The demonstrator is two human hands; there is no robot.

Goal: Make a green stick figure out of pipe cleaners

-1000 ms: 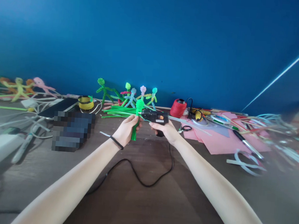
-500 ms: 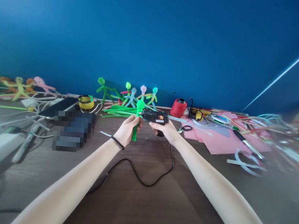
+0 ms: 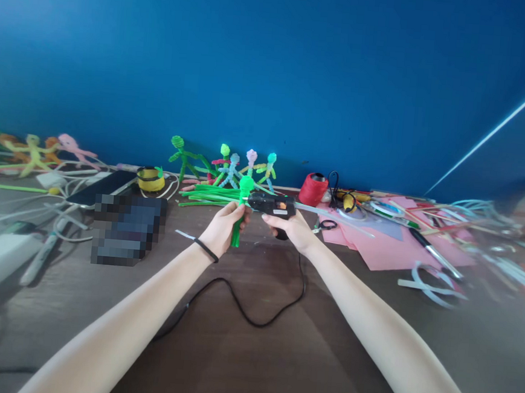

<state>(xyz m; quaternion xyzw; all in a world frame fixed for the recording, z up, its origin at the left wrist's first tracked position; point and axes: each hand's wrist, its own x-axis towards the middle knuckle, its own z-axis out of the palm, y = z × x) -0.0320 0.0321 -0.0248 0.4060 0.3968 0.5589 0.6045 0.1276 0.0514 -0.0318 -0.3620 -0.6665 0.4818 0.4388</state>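
Note:
My left hand (image 3: 224, 225) is closed round the stem of a bright green pipe-cleaner figure (image 3: 243, 194), held upright above the wooden table (image 3: 251, 341). My right hand (image 3: 294, 229) grips a black glue gun (image 3: 273, 204) level, its nozzle touching the figure's round head. The gun's black cord (image 3: 254, 308) loops back across the table between my forearms. A dark band sits on my left wrist.
Several finished pipe-cleaner figures (image 3: 228, 166) stand against the blue wall, above a bundle of green pipe cleaners (image 3: 203, 195). A red thread spool (image 3: 313, 189), pink paper sheets (image 3: 377, 242), scissors and pens lie to the right. A phone (image 3: 104, 187), yellow tape (image 3: 151, 180) and white cables lie left.

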